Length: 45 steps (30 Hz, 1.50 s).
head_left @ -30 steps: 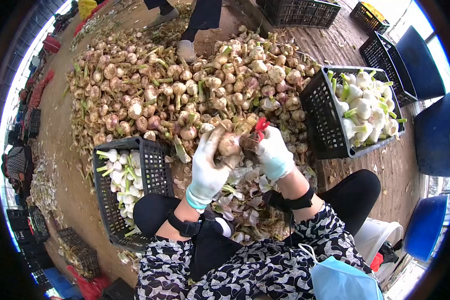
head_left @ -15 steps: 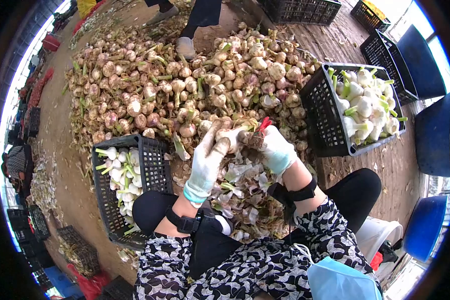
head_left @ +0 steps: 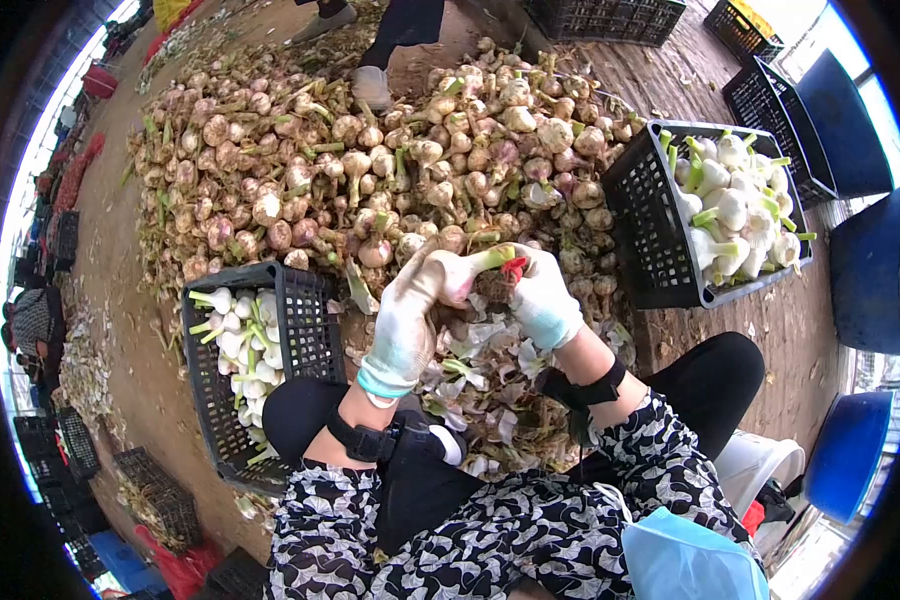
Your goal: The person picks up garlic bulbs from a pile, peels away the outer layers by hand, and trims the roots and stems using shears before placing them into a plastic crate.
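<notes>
My left hand [head_left: 404,325], in a soiled white glove, is closed round a garlic bulb [head_left: 453,277] whose green stem points right. My right hand [head_left: 547,303], gloved too, has its fingers closed at the stem end on a small red-handled tool [head_left: 513,267]; the rest of the tool is mostly hidden. Unpeeled garlic [head_left: 370,170] is heaped beyond both hands. Loose skins [head_left: 495,400] lie beneath them. A black crate of white garlic [head_left: 275,275] stands left of my left hand, and another such crate [head_left: 650,225] is at the right.
Another person's shoe [head_left: 371,88] is at the heap's far edge. Blue tubs [head_left: 850,455] line the right side, with a white bucket [head_left: 760,465] near my knee. More black crates [head_left: 605,20] stand at the back. Someone sits at the far left [head_left: 35,325].
The bulb in my left hand shows more clearly, its skin smoother and pinker and its green stem exposed. My right hand has shifted slightly, and the red part has moved a little left and down.
</notes>
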Motion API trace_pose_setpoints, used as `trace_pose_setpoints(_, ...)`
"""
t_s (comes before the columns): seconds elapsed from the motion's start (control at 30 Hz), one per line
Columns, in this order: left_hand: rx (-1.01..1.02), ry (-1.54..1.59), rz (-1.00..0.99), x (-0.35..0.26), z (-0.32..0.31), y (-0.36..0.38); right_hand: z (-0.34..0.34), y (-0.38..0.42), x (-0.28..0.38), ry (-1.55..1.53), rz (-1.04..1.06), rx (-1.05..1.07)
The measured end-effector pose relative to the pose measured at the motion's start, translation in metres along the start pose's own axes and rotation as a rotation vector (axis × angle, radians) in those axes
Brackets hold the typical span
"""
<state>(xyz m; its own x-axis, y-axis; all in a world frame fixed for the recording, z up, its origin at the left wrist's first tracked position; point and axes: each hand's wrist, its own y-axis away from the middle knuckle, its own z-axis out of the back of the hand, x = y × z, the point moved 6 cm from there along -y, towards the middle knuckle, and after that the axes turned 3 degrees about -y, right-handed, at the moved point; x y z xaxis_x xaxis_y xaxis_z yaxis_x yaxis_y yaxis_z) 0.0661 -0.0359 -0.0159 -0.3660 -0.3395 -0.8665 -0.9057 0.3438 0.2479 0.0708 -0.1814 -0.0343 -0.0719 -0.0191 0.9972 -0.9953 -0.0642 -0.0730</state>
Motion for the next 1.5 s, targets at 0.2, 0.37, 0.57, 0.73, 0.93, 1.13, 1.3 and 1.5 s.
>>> trace_pose_setpoints(0.2, 0.097, -0.148, -0.044, 0.018, 0.016, -0.012, -0.002, 0.003, 0.0, -0.299, -0.196, 0.087)
trace_pose_setpoints(0.37, -0.007, -0.656, -0.275, 0.002, 0.001, -0.006, 0.008, 0.005, 0.032, 0.172, 0.097, 0.019)
trace_pose_setpoints(0.57, 0.207, 0.241, 0.019, -0.006, -0.009, 0.006, 0.011, 0.013, 0.012, -0.516, -0.102, 0.152)
trace_pose_setpoints(0.73, 0.296, 0.342, 0.027, -0.004, -0.01, 0.005, 0.02, 0.019, -0.024, -0.802, -0.257, -0.091)
trace_pose_setpoints(0.93, 0.264, 0.508, 0.04, -0.012, -0.009, 0.002, 0.041, 0.027, -0.057, 0.438, -0.181, -0.009)
trace_pose_setpoints(1.13, 0.195, -0.089, 0.011, 0.005, -0.002, 0.0, 0.024, 0.006, 0.002, 0.038, -0.196, 0.132)
trace_pose_setpoints(1.3, 0.173, -0.491, -0.12, -0.011, -0.01, 0.004, 0.015, -0.004, 0.028, -0.117, -0.132, 0.174)
trace_pose_setpoints(1.5, 0.279, -0.281, 0.089, -0.005, -0.004, 0.006, 0.031, -0.004, -0.009, -0.184, -0.208, 0.25)
